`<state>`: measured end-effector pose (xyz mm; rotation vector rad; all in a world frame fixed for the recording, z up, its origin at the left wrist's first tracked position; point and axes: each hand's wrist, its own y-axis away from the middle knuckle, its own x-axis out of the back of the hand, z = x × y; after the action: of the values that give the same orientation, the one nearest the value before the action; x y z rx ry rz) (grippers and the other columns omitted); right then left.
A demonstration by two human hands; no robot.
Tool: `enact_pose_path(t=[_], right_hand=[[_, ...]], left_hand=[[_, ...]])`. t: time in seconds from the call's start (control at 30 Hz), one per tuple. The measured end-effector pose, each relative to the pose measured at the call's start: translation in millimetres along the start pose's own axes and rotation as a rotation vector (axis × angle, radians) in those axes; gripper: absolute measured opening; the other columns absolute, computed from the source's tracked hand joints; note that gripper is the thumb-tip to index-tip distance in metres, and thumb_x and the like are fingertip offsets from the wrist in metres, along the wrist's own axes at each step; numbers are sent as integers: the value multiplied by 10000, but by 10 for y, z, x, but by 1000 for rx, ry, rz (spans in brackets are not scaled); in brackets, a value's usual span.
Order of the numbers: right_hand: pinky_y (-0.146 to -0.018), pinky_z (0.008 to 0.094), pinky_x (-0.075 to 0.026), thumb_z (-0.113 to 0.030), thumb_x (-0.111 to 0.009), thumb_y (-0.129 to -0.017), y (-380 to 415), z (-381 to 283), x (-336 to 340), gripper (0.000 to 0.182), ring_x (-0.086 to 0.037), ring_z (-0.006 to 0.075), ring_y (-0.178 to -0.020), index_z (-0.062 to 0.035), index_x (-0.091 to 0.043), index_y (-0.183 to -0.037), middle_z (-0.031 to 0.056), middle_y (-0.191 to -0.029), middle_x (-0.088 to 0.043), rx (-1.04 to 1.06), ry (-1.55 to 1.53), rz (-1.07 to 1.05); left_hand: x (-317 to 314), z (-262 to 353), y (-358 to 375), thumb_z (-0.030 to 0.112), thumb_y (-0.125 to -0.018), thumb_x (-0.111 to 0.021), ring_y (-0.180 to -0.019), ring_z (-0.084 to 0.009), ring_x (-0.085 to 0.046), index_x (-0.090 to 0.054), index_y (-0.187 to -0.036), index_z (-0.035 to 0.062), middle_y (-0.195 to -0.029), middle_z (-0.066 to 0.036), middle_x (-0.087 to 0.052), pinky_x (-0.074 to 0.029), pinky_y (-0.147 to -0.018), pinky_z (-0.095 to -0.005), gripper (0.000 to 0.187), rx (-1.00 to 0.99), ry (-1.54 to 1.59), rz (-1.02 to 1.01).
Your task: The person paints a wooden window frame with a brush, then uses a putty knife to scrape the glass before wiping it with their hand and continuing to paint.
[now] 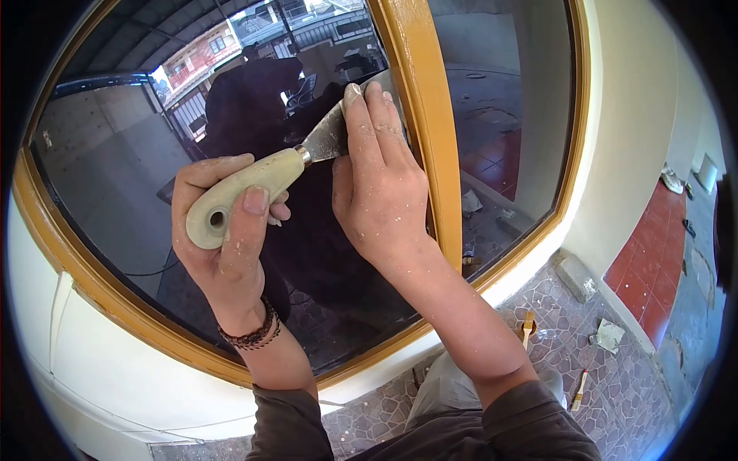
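Note:
My left hand [231, 223] is wrapped round the pale handle of a putty knife [257, 187], thumb along its lower side. The metal blade [328, 136] points up and right, over the dark window glass [307, 230]. My right hand [380, 165] lies at the blade's far end, its fingers stretched upward close together and covering part of the blade edge. Beside those fingers runs the orange-brown upright of the window frame [430, 115]. Whether the fingertips press on the blade or on the glass is hard to tell.
On the stone-patterned floor [553, 369] lie a brush with a pale wooden handle [529, 326], another brush [580, 389], a grey block [574, 278] and a whitish scrap [609, 336]. A white wall [115, 346] curves below the window. Red tiles [649, 261] show at right.

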<state>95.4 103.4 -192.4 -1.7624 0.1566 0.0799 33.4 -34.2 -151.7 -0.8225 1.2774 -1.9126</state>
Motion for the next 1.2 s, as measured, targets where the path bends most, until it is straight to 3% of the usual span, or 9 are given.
enact_pose_path(t=[0.4, 0.47, 1.2], right_hand=[[-976, 471, -490, 68, -579, -775, -97, -40, -28, 569, -527, 480, -1211, 56, -483, -1337, 338, -1309, -519, -11, -15, 6], [-966, 474, -494, 65, -582, -776, -99, -33, -41, 573, -524, 483, -1212, 57, -479, -1339, 338, -1316, -514, -3, -11, 10], [-977, 473, -487, 55, -600, -774, -246, 9, -107, 569, -531, 501, -1196, 60, -476, -1330, 354, -1289, -523, 37, -38, 41]], left_hand=[[68, 29, -126, 200, -949, -613, -664, -200, -634, -547, -1096, -51, -843, -188, -662, -493, -605, -283, 299, 19, -5, -38], [66, 20, -140, 125, -911, -673, -645, -149, -641, -577, -1064, -41, -864, -175, -679, -503, -590, -223, 245, 24, 84, -12], [41, 43, -262, 157, -917, -659, -652, -174, -650, -569, -1070, -49, -861, -198, -676, -508, -583, -239, 272, -28, 60, 19]])
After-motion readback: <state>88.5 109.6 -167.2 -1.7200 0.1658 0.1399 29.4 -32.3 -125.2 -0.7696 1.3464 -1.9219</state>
